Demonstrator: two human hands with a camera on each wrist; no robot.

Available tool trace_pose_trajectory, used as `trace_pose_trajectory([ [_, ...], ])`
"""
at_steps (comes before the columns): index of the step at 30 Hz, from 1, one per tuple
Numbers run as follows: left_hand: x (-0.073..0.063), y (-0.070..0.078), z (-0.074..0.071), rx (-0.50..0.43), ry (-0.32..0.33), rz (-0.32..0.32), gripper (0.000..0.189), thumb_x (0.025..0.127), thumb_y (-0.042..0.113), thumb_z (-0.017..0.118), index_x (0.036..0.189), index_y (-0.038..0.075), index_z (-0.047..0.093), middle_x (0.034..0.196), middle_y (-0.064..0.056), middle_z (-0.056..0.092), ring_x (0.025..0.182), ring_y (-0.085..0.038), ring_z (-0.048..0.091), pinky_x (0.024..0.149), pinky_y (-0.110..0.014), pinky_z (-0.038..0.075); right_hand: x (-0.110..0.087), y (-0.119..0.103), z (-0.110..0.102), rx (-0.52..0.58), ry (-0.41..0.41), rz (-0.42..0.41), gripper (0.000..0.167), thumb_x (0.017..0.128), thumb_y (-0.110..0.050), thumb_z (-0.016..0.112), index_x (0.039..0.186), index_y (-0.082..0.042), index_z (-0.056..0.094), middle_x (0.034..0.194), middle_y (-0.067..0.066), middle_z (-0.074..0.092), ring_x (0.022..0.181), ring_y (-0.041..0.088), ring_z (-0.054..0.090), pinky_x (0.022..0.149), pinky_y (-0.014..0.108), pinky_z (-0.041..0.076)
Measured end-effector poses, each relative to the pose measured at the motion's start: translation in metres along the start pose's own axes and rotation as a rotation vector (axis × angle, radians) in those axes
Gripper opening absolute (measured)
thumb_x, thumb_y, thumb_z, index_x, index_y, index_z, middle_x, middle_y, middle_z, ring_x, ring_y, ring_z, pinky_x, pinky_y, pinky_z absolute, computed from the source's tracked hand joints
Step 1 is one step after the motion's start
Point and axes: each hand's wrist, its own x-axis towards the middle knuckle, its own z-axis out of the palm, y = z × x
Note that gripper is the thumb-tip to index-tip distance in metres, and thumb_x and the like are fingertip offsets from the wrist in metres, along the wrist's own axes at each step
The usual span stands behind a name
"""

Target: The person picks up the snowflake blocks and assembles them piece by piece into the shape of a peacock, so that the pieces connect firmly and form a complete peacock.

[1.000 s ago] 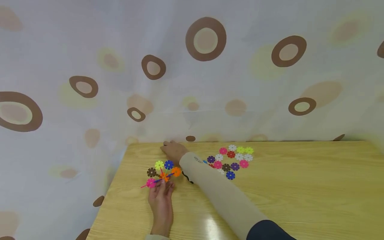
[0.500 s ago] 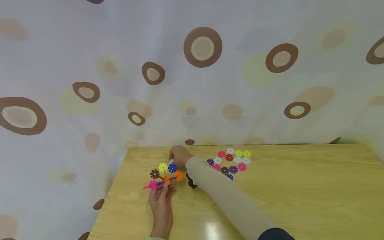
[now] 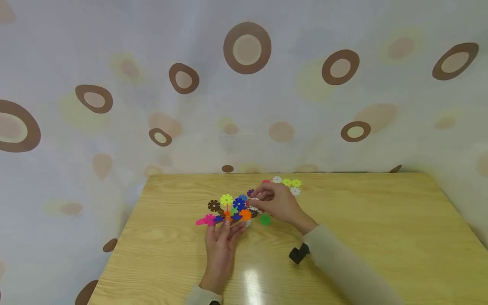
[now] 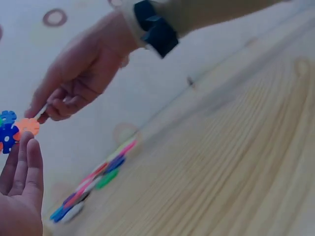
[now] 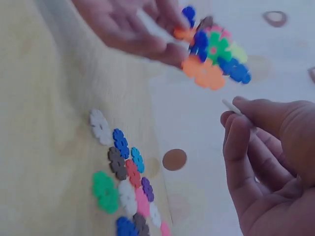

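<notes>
1. Landmark: multicoloured cluster of joined, notched plastic discs (image 3: 239, 204); left hand (image 3: 222, 250) pinches its near side.
2. Right hand (image 3: 280, 204), right of cluster; thumb and index finger clamped on thin white plastic disc (image 5: 232, 106).
3. White disc near cluster, on its right; gap shows in right wrist view; disc edge-on there, rim towards cluster.
4. My read: rim-to-cluster alignment is critical; right hand governs it.

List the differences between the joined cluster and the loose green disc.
The joined cluster mixes many colours; the green disc is plain green. The cluster is several discs fitted together; the green disc is a single piece. The cluster is held up by the left hand; the green disc lies on the table. Both have notched edges.
</notes>
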Motion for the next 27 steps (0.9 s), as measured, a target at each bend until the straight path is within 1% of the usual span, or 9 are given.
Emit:
trace_pose_trajectory([
  [1, -0.001, -0.002, 0.003, -0.001, -0.024, -0.01, 0.013, 0.114, 0.015, 0.056, 0.123, 0.01, 0.048, 0.112, -0.003, 0.081, 0.106, -0.02, 0.082, 0.103, -0.04, 0.066, -0.012, 0.002, -0.005, 0.03, 0.018, 0.024, 0.02, 0.098, -0.025, 0.085, 0.11, -0.01, 0.078, 0.091, 0.006, 0.081, 0.084, 0.037, 0.078, 0.073, 0.04, 0.067],
  [4, -0.008, -0.009, 0.011, -0.005, -0.051, -0.048, 0.016, 0.114, 0.011, 0.055, 0.126, 0.008, 0.045, 0.112, -0.002, 0.079, 0.107, -0.02, 0.082, 0.105, -0.04, 0.065, -0.045, 0.012, -0.014, 0.058, 0.065, 0.086, 0.021, 0.098, -0.025, 0.084, 0.108, -0.008, 0.076, 0.09, 0.005, 0.082, 0.085, 0.031, 0.077, 0.076, 0.035, 0.065],
  [8, -0.015, -0.019, 0.014, -0.03, -0.044, -0.101, 0.021, 0.112, 0.005, 0.055, 0.129, 0.006, 0.044, 0.113, -0.004, 0.079, 0.108, -0.021, 0.081, 0.108, -0.04, 0.063, -0.07, 0.024, -0.015, 0.075, 0.107, 0.162, 0.023, 0.098, -0.025, 0.084, 0.107, -0.007, 0.074, 0.089, 0.004, 0.083, 0.085, 0.017, 0.074, 0.077, 0.024, 0.056],
  [12, -0.021, -0.028, 0.017, -0.05, -0.067, -0.15, 0.025, 0.109, 0.003, 0.059, 0.131, 0.005, 0.046, 0.116, -0.006, 0.079, 0.109, -0.021, 0.08, 0.109, -0.039, 0.063, -0.081, 0.034, -0.011, 0.179, 0.1, 0.211, 0.025, 0.101, -0.019, 0.08, 0.114, 0.001, 0.071, 0.095, 0.012, 0.084, 0.086, 0.019, 0.079, 0.08, 0.023, 0.063],
  [15, -0.022, -0.034, 0.018, -0.034, -0.101, -0.175, 0.026, 0.107, 0.001, 0.062, 0.131, 0.003, 0.049, 0.115, -0.006, 0.08, 0.109, -0.02, 0.081, 0.109, -0.04, 0.062, -0.086, 0.043, -0.009, 0.292, 0.081, 0.241, 0.027, 0.104, -0.011, 0.074, 0.121, 0.009, 0.066, 0.1, 0.018, 0.083, 0.087, 0.021, 0.082, 0.083, 0.028, 0.069],
  [17, -0.022, -0.037, 0.018, -0.02, -0.117, -0.183, 0.027, 0.107, 0.0, 0.062, 0.132, 0.003, 0.051, 0.114, -0.005, 0.08, 0.109, -0.02, 0.081, 0.109, -0.04, 0.062, -0.088, 0.047, -0.008, 0.349, 0.091, 0.259, 0.028, 0.104, -0.006, 0.072, 0.124, 0.012, 0.064, 0.101, 0.019, 0.083, 0.086, 0.02, 0.083, 0.083, 0.03, 0.07],
  [19, -0.022, -0.038, 0.018, -0.021, -0.115, -0.192, 0.026, 0.107, 0.0, 0.061, 0.131, 0.005, 0.052, 0.113, -0.004, 0.081, 0.109, -0.02, 0.081, 0.108, -0.04, 0.063, -0.089, 0.05, -0.01, 0.392, 0.117, 0.27, 0.029, 0.104, -0.004, 0.07, 0.126, 0.014, 0.062, 0.102, 0.018, 0.083, 0.084, 0.02, 0.082, 0.082, 0.032, 0.07],
  [23, -0.021, -0.039, 0.018, -0.026, -0.111, -0.195, 0.028, 0.108, 0.001, 0.061, 0.133, 0.01, 0.054, 0.114, -0.002, 0.08, 0.109, -0.019, 0.08, 0.107, -0.038, 0.064, -0.09, 0.05, -0.012, 0.415, 0.163, 0.269, 0.029, 0.103, -0.001, 0.07, 0.126, 0.015, 0.061, 0.1, 0.015, 0.083, 0.081, 0.018, 0.081, 0.079, 0.03, 0.07],
  [27, -0.023, -0.041, 0.019, 0.007, -0.121, -0.177, 0.028, 0.107, 0.0, 0.062, 0.133, 0.008, 0.056, 0.115, -0.001, 0.081, 0.109, -0.018, 0.08, 0.107, -0.038, 0.064, -0.091, 0.049, -0.013, 0.422, 0.145, 0.268, 0.031, 0.104, -0.003, 0.071, 0.127, 0.016, 0.061, 0.1, 0.015, 0.083, 0.082, 0.016, 0.081, 0.078, 0.029, 0.07],
])
